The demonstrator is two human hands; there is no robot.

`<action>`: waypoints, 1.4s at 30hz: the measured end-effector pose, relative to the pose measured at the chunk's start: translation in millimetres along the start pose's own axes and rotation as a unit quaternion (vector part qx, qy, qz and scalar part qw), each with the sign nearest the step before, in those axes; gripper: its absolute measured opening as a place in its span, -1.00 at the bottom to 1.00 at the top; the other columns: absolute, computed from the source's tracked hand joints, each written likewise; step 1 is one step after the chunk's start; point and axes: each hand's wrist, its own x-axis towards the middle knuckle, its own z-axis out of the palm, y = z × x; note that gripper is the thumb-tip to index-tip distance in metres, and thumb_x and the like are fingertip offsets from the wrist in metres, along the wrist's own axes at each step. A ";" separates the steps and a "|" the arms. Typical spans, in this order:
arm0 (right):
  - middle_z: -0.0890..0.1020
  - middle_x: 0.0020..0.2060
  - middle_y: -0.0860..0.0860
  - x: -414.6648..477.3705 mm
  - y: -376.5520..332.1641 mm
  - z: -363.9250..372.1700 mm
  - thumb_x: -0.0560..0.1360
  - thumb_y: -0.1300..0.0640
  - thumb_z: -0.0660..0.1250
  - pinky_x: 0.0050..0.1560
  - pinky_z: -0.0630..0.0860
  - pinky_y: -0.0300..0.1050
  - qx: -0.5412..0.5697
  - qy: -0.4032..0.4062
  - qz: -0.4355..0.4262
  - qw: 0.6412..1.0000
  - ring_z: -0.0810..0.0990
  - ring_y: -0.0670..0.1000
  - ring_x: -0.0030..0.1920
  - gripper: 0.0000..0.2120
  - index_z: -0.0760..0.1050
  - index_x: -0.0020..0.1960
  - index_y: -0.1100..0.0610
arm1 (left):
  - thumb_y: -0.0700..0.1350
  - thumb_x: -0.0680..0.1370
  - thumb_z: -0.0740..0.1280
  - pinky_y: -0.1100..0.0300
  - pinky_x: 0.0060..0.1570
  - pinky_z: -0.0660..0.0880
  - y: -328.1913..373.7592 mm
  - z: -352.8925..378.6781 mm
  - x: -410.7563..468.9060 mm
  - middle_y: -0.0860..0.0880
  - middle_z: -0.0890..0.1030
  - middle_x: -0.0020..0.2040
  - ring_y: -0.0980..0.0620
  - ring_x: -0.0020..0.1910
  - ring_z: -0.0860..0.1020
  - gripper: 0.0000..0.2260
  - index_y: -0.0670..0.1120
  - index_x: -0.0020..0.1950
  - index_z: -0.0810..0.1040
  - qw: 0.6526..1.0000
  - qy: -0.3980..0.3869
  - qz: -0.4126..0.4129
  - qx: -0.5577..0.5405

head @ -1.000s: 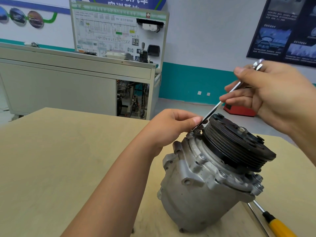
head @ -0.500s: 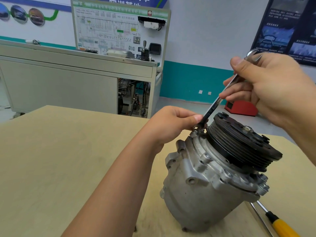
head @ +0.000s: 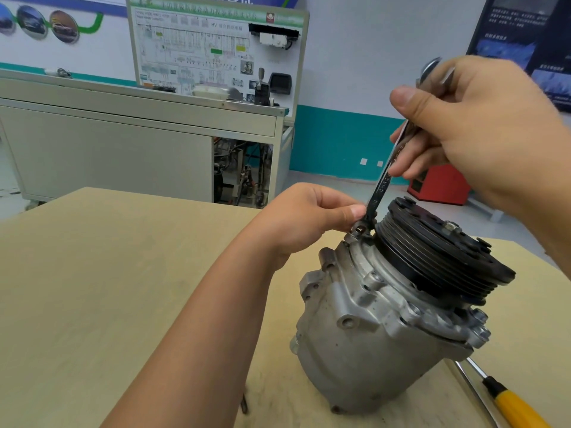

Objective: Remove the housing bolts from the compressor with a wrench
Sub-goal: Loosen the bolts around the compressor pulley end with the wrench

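Note:
A grey metal compressor (head: 367, 335) with a black ribbed pulley (head: 438, 257) stands tilted on the wooden table (head: 123, 288). A slim steel wrench (head: 381, 186) stands steeply, its lower end seated on a housing bolt (head: 360, 231) at the top rim of the housing. My right hand (head: 482, 131) grips the wrench's upper handle. My left hand (head: 312, 217) pinches the wrench's lower end at the bolt with thumb and fingers. More housing bolts (head: 482, 330) show at the flange's lower right.
A yellow-handled screwdriver (head: 506, 400) lies on the table at the lower right, beside a thin metal rod (head: 472, 393). A small dark item (head: 244, 404) lies near the front edge. Behind the table stand a grey training bench (head: 139, 143) and a red box (head: 438, 183).
My right hand has swung the wrench handle up and toward me, so the wrench stands steeper. My left hand stays at the bolt.

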 end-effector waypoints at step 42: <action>0.70 -0.09 0.18 19.0 32.7 -57.0 0.40 0.21 0.21 -0.33 0.58 -0.27 0.170 -0.252 0.093 0.948 0.66 -0.04 -0.35 -0.77 0.59 -0.31 0.03 | -0.07 0.64 0.07 0.08 0.15 0.43 27.8 7.6 44.9 -0.08 0.57 0.07 -0.03 0.12 0.47 -0.66 -0.12 -0.06 0.61 0.955 -0.254 0.028 -0.148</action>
